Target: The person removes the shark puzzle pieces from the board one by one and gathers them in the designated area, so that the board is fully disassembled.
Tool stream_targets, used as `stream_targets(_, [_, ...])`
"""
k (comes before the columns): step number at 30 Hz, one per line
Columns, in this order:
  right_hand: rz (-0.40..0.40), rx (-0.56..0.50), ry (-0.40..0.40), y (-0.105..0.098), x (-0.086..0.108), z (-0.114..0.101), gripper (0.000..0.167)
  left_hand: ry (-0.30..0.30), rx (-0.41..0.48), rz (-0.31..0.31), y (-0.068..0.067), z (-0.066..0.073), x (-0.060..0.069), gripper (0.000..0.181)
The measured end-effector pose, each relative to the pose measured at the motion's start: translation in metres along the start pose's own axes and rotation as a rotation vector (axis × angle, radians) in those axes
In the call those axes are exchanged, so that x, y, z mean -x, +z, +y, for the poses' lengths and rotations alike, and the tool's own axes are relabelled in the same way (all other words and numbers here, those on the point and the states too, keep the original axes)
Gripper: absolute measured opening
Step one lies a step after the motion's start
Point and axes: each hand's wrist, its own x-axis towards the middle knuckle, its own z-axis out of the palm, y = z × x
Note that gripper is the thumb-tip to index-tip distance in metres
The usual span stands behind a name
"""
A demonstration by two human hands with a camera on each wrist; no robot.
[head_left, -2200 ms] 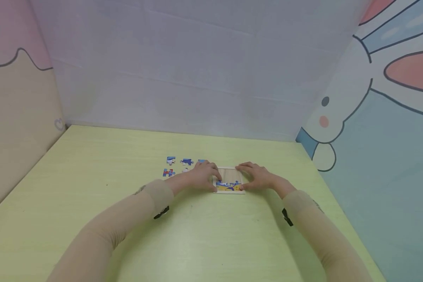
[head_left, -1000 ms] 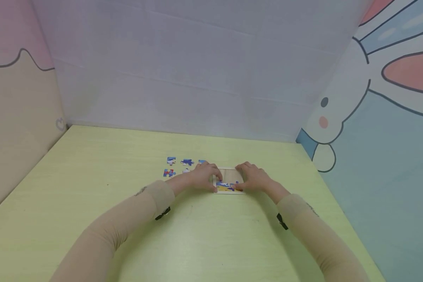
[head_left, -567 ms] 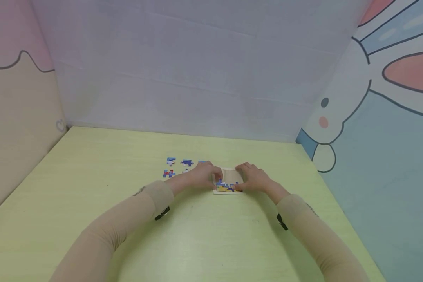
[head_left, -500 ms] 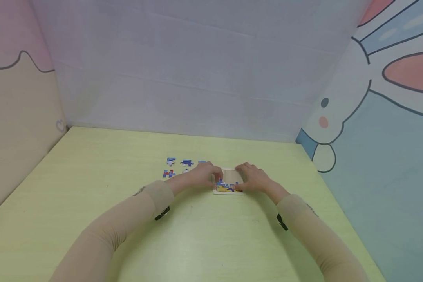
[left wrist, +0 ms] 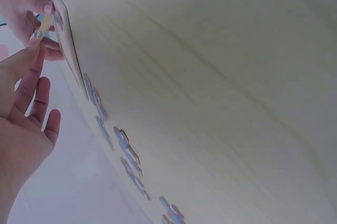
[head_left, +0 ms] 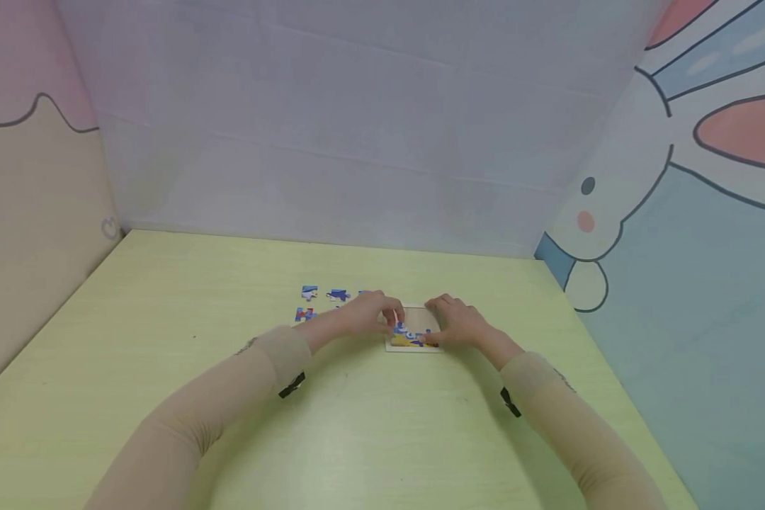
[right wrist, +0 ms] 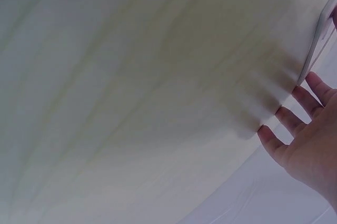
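Note:
A shallow wooden puzzle frame [head_left: 413,348] lies on the table, its lower part filled with joined yellow and blue pieces [head_left: 414,338]. Between thumb and index finger my left hand [head_left: 365,314] pinches a puzzle piece [left wrist: 45,25] over the frame's left side. In the left wrist view this piece looks tilted on edge, while the hand's other fingers [left wrist: 40,100] stay clear. My right hand [head_left: 462,322] spans the frame's right side, fingers spread, index fingertip at the far corner and thumb over the lower pieces. Several right fingertips rest on the tabletop in the right wrist view.
Left of the frame lie several loose puzzle pieces, among them a blue one [head_left: 338,295], a blue-white one [head_left: 309,292] and a red-blue one [head_left: 305,314]. Others are partly hidden behind my left hand. The pale yellow table [head_left: 229,269] ends at a back wall [head_left: 306,142].
My left hand has risen slightly, bringing up the puzzle piece at the frame's left side. Earlier, the right thumb shifted from the frame's near corner inward onto the pieces.

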Motion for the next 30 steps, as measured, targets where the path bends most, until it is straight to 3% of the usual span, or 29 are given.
stream_targets(4, [0.001, 0.012, 0.006, 0.001, 0.0, 0.001, 0.081, 0.035, 0.004, 0.025, -0.01, 0.002, 0.006, 0.019])
stream_targets(13, [0.006, 0.056, -0.022, 0.0, -0.001, 0.004, 0.082, -0.062, 0.066, 0.002, -0.033, 0.002, 0.023, 0.018])
stream_targets(17, [0.006, 0.049, -0.026, -0.001, 0.001, 0.004, 0.082, -0.096, 0.104, 0.004, -0.042, -0.001, 0.034, 0.018])
stream_targets(25, [0.025, 0.047, -0.05, 0.0, 0.001, 0.004, 0.081, -0.08, 0.102, 0.015, -0.056, -0.014, 0.059, 0.017])
stream_targets(30, [0.02, 0.058, -0.051, -0.001, 0.001, 0.005, 0.082, -0.104, 0.113, 0.021, -0.061, -0.021, 0.075, 0.017])
